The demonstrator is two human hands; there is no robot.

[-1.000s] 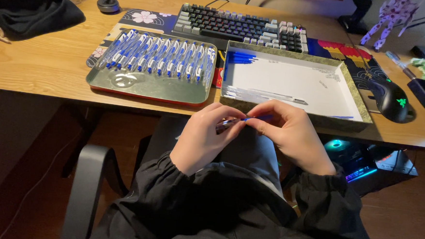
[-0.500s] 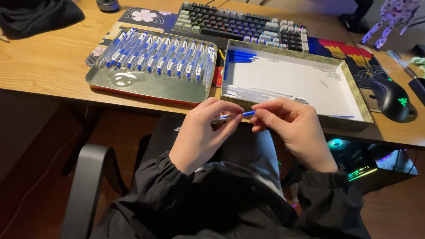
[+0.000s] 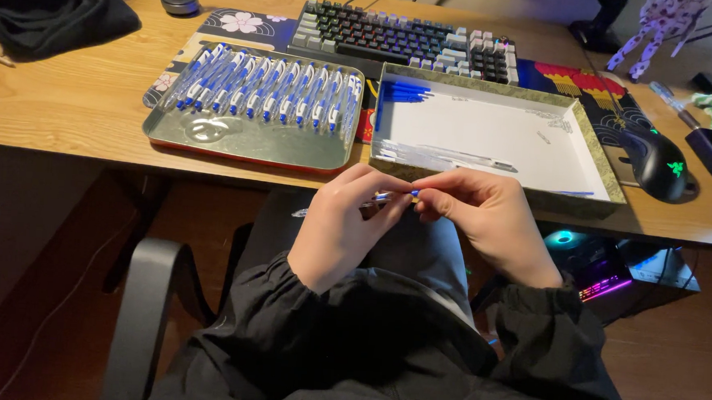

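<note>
Both hands meet over my lap, just below the desk's front edge. My left hand [image 3: 340, 227] and my right hand [image 3: 485, 219] pinch a small blue and clear pen [image 3: 393, 197] between their fingertips; most of it is hidden by the fingers. On the desk above, a metal tray [image 3: 245, 141] carries a row of several blue and white pens [image 3: 268, 91]. To its right, a shallow white-lined box [image 3: 497, 133] holds blue pen parts [image 3: 406, 91] in its far left corner and clear barrels [image 3: 443, 157] along its near side.
A keyboard [image 3: 397, 38] lies behind the tray and box. A black mouse [image 3: 660, 163] with a green light sits at the right. A dark cloth [image 3: 53, 10] lies far left. A chair armrest [image 3: 144, 294] is at my left; a lit computer case [image 3: 588, 265] stands under the desk.
My hands have stayed over my lap with the pen between them; the fingers have shifted slightly along it and the hands sit a little closer to the desk edge.
</note>
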